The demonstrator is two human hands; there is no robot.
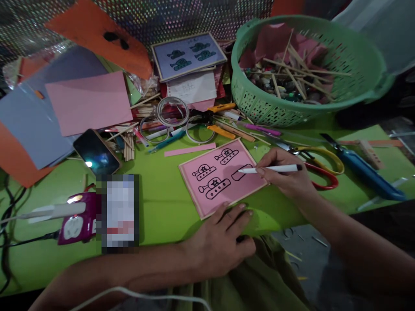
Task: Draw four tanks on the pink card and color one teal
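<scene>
White cable curves across the foreground, below the left forearm of a person drawing at a lime-green table, as seen from the head camera. Pinched between the thumb and fingers of the right hand, a white marker rests its tip on an elongated outline at the right of a pink card edged with wooden strips. Three black-line tanks, each bearing a star, fill the rest of the card, which lies flat just left of the right hand's fingers. Empty, the left hand lies with fingers loosely spread, one fingertip over the card's near edge, the others just beside it. Scissors with yellow and red handles and a blue utility knife lie to the right; behind, a green plastic basket holds wooden sticks.
</scene>
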